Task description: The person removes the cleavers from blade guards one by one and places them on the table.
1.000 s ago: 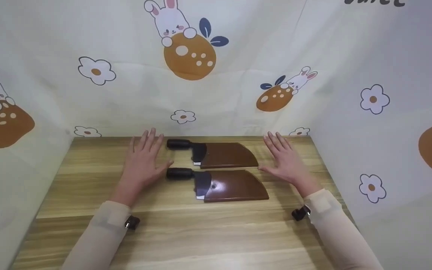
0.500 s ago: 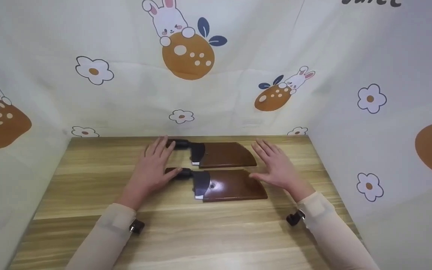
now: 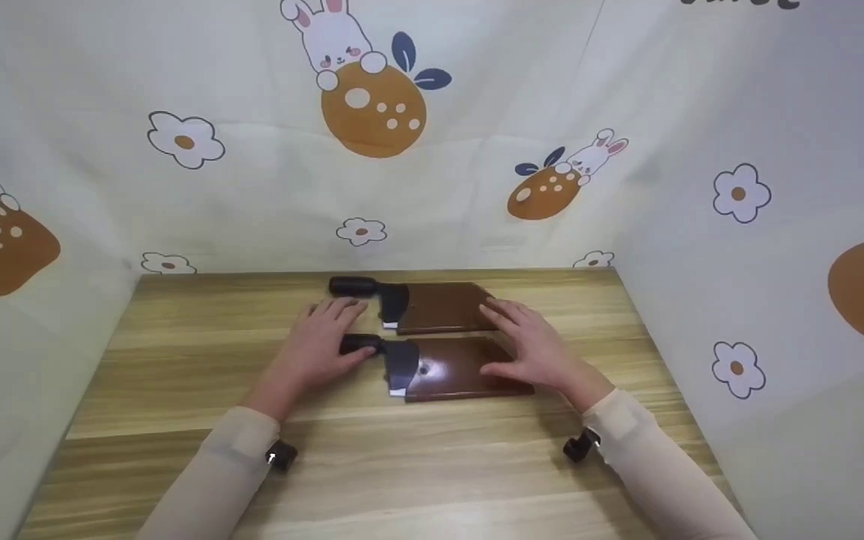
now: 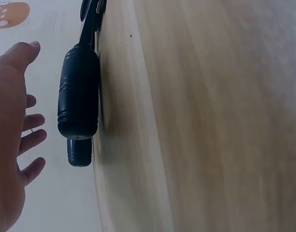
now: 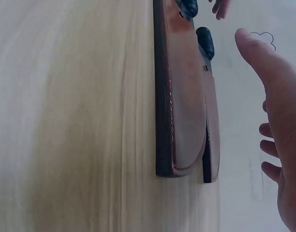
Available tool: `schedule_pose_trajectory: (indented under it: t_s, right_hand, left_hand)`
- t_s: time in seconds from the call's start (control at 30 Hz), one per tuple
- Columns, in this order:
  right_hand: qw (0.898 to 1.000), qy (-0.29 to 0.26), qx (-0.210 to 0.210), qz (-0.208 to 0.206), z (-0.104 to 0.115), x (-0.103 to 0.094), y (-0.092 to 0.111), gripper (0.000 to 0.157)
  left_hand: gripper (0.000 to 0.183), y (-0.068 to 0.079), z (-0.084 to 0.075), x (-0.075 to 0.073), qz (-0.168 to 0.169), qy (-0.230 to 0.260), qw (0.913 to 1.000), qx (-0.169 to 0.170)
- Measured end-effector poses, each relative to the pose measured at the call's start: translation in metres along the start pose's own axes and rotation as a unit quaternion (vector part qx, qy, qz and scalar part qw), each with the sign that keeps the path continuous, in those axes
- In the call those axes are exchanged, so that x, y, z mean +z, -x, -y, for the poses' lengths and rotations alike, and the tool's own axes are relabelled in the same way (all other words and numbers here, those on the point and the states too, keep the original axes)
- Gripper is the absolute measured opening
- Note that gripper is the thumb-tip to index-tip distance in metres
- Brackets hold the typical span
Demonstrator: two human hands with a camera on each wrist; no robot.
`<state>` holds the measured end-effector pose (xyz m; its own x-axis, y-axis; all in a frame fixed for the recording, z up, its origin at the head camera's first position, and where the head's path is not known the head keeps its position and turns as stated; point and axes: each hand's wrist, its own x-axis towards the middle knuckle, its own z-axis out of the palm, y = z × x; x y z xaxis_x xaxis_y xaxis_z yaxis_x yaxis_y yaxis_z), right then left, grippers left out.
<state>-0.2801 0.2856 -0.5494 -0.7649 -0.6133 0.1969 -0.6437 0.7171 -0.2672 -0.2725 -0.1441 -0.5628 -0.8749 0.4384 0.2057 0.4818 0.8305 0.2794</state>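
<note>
Two cleavers lie side by side on the wooden table, black handles to the left, blades covered by brown leather sheaths. Over the near cleaver point(image 3: 454, 367), my left hand point(image 3: 316, 349) hovers at the handle, fingers loosely bent. The left wrist view shows a gap between that hand and the near handle point(image 4: 79, 92); the far handle point(image 4: 79, 153) peeks out behind it. My right hand point(image 3: 533, 349) hangs over the sheaths' right ends, covering part of the far cleaver point(image 3: 439, 306). In the right wrist view its spread fingers are apart from the near sheath point(image 5: 186, 92).
A wood-grain table point(image 3: 417, 465) extends toward the person. Pale cloth point(image 3: 252, 195) printed with rabbits, fruit and flowers stands behind it and at both sides. Each sleeve cuff carries a small black camera, such as the left one point(image 3: 282, 455).
Both hands have moved inward and toward the person, from beside the cleavers to over their ends. Their fingers have bent a little. The cleavers have stayed in place.
</note>
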Motion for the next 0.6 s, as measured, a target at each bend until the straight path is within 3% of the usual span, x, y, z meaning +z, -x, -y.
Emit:
schedule_pose_trajectory:
  t_s: [0.37, 0.6]
  right_hand:
    - [0.999, -0.019, -0.013, 0.03, 0.015, 0.018, -0.003, 0.113]
    - [0.999, -0.034, -0.018, 0.029, 0.025, 0.027, -0.005, 0.11]
  left_hand:
    - [0.073, -0.004, -0.003, 0.011, 0.009, 0.069, 0.9975, 0.015]
    - [0.063, -0.007, -0.003, 0.021, 0.022, 0.105, 0.9942, 0.004]
